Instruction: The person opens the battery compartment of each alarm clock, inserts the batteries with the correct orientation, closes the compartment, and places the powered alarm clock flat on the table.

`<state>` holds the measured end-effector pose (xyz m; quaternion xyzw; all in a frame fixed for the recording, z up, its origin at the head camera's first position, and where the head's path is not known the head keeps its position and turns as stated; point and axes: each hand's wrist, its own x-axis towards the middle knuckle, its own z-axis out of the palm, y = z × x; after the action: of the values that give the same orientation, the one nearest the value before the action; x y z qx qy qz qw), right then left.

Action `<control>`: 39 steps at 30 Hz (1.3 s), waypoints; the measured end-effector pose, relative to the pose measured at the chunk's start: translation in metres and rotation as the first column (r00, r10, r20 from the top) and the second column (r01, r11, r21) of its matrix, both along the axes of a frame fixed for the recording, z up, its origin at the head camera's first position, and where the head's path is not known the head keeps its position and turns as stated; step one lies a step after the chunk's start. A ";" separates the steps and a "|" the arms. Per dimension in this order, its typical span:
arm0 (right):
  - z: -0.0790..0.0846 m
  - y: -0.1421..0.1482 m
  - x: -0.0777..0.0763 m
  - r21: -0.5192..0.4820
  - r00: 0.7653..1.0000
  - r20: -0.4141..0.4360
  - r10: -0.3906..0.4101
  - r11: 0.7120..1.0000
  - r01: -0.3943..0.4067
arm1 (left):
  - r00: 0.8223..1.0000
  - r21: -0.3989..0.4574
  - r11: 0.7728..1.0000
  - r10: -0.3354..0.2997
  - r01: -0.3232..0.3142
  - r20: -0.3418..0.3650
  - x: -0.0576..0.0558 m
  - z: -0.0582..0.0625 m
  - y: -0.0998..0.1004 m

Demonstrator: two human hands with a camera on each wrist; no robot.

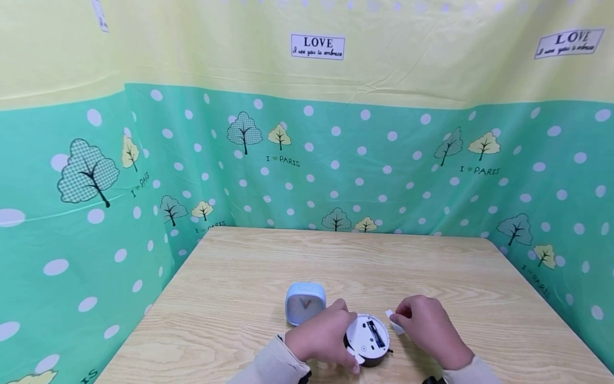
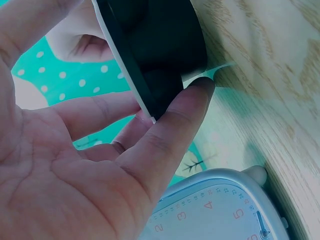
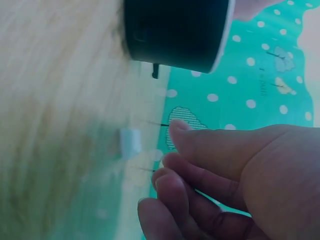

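A round black clock [image 1: 368,337] lies face down, its white back up with an uncovered battery slot [image 1: 376,334]. Fingers of my left hand [image 1: 323,333] grip its left side; the left wrist view shows the thumb against its dark body [image 2: 165,40]. My right hand [image 1: 429,322] is to the right of it, over a small white piece [image 1: 398,328]. In the right wrist view that white piece [image 3: 130,143] lies on the table apart from the fingertips, and the fingers of the right hand [image 3: 210,180] are loosely curled, with a gap to the thumb.
A light blue square alarm clock [image 1: 305,304] stands just behind my left hand, its numbered dial [image 2: 210,220] close under the palm in the left wrist view. The wooden table [image 1: 268,256] ends at a green dotted curtain [image 1: 364,176] at the back and sides.
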<state>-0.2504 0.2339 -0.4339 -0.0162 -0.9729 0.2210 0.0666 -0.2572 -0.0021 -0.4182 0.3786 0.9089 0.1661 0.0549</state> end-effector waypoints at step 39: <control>-0.016 0.002 -0.001 -0.051 0.997 0.039 -0.065 0.996 0.067 | 1.000 -0.002 1.000 0.015 -0.015 0.028 -0.001 0.000 -0.001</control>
<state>-0.2518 0.2357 -0.4501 -0.0541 -0.9667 0.2439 0.0553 -0.2579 -0.0030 -0.4182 0.3695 0.9109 0.1711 0.0666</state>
